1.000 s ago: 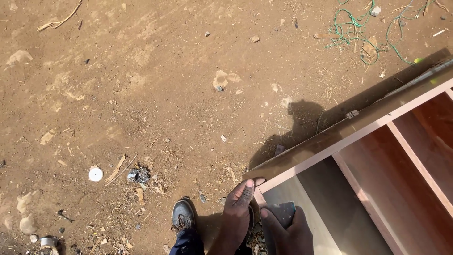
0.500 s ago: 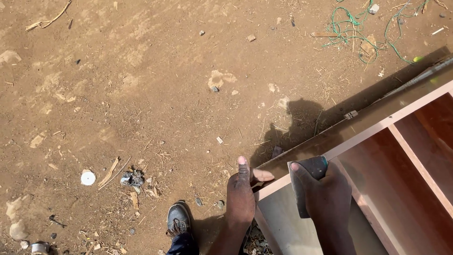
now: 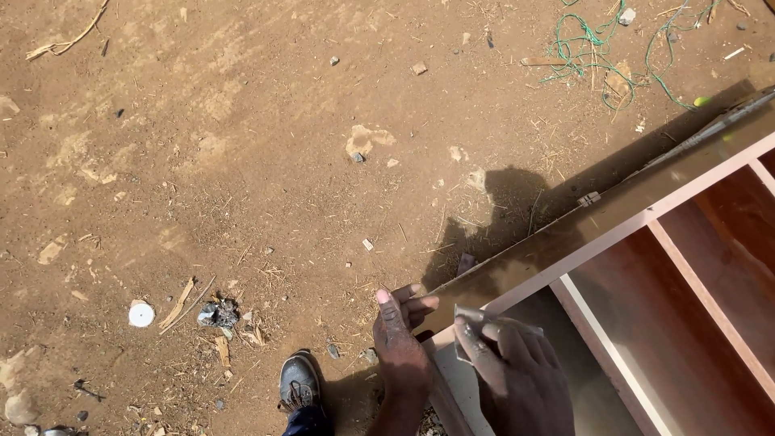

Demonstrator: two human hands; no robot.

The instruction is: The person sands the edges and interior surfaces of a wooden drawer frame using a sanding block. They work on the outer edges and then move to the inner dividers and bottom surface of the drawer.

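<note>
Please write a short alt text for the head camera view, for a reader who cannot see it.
A person's right hand presses a small grey sheet onto a wooden cabinet frame's edge; the left hand steadies its corner, above bare dirt ground.

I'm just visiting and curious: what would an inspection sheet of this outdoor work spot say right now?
Surface: bare reddish dirt ground, dry and trampled.
Job's things: wooden cabinet frame lying on the ground, with inner dividers; small grey sheet pressed on its edge.
Clutter: white round cap, stones, wood splinters, crumpled scrap.
Hands: left hand rests on the frame's corner; right hand holds the grey sheet.
Cables: tangled green cord at the top.
Surroundings: the person's shoe; shadow across the dirt.
</note>
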